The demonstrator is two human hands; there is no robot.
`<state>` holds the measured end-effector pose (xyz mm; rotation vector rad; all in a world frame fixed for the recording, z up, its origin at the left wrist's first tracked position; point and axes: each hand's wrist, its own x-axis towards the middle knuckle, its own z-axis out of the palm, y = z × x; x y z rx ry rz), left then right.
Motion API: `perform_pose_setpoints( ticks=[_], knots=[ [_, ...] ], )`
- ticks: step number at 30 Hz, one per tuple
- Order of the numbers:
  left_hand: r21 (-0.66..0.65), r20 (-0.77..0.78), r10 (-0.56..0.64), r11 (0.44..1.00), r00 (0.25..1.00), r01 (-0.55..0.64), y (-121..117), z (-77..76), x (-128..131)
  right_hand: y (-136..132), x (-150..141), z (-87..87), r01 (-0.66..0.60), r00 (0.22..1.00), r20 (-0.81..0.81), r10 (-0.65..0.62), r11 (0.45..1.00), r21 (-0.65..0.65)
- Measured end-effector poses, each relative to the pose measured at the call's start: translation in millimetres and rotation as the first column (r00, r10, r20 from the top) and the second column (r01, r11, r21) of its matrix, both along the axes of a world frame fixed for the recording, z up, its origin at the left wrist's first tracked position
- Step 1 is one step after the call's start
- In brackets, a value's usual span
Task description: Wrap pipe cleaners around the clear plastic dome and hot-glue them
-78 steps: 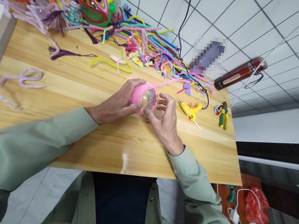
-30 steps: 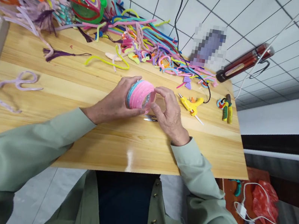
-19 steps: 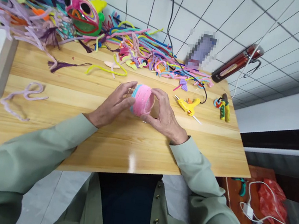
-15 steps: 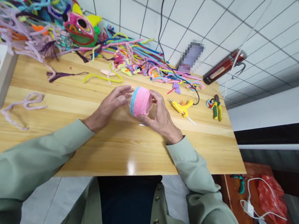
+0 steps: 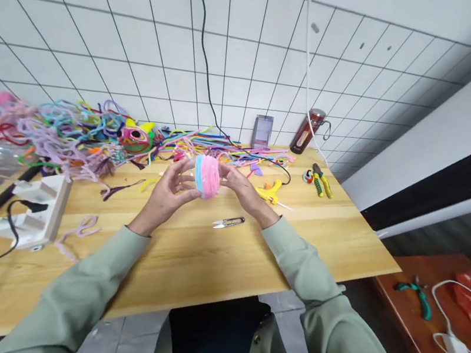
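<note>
Between my hands, above the table, is a round pink and blue pipe-cleaner piece (image 5: 208,178), its pink bands wider than the blue ones. My left hand (image 5: 168,190) is curled around its blue left side, the thumb at the lower edge. My right hand (image 5: 244,193) grips the right side from behind, with its fingertips partly hidden by the piece. Below, on the wood, lies a pair of thread snips (image 5: 229,222). To the right of my right hand rests a yellow hot glue gun (image 5: 272,191).
Loose pipe cleaners (image 5: 75,139) heap along the wall beside a pink and green animal head (image 5: 135,137). A phone (image 5: 263,131) and a thermos (image 5: 307,131) stand at the back. Green-yellow pliers (image 5: 322,181) lie right; a white power strip (image 5: 44,212) sits left.
My view has tilted up, showing more wall. The pink and blue piece has turned slightly, my left thumb has moved to its lower edge, and the snips have come into full view.
</note>
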<state>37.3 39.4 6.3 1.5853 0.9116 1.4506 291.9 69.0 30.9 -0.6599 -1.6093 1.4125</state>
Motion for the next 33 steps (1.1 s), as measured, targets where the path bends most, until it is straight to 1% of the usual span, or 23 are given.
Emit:
perform_pose_setpoints(
  ticks=[2,5,7,10,12,16,20,23,26,30,33],
  knots=[
    [0.041,0.033,-0.019,0.999,0.999,0.018,10,15.7,0,7,0,15.9,-0.014,1.0,-0.02,0.014,1.0,-0.001],
    [0.09,0.036,-0.029,0.996,0.999,0.025,19,34.9,1,11,-1,36.5,0.013,0.999,-0.042,-0.011,0.999,0.046],
    [0.114,0.032,-0.022,0.993,0.999,0.019,23,42.5,3,11,-2,45.9,0.042,0.998,-0.046,-0.038,0.996,0.081],
    [0.13,0.032,-0.031,0.991,0.999,0.027,29,46.3,6,10,-2,52.6,0.097,0.995,-0.043,-0.092,0.988,0.121],
    [0.136,0.032,-0.05,0.99,0.998,0.045,33,45.7,7,11,-3,53.0,0.125,0.992,-0.047,-0.12,0.983,0.137],
    [0.132,0.023,-0.079,0.988,0.997,0.076,38,42.6,8,15,-3,48.9,0.139,0.99,-0.036,-0.136,0.982,0.129],
    [0.06,0.006,-0.087,0.994,0.996,0.087,38,39.4,8,20,-2,42.1,0.146,0.989,-0.005,-0.147,0.98,0.134],
    [0.022,-0.02,-0.077,0.997,0.997,0.078,37,35.5,10,22,-1,36.1,0.132,0.99,0.03,-0.136,0.986,0.106],
    [0.054,-0.021,-0.053,0.997,0.998,0.054,35,31.1,15,20,-3,30.4,0.141,0.985,0.088,-0.149,0.986,0.091],
    [0.08,-0.062,0.021,0.997,0.998,-0.016,33,27.7,23,16,-7,25.7,0.139,0.981,0.114,-0.155,0.98,0.139],
    [0.092,-0.084,0.055,0.995,0.995,-0.047,30,27.1,25,15,-9,23.5,0.137,0.981,0.112,-0.157,0.976,0.17]
  ],
)
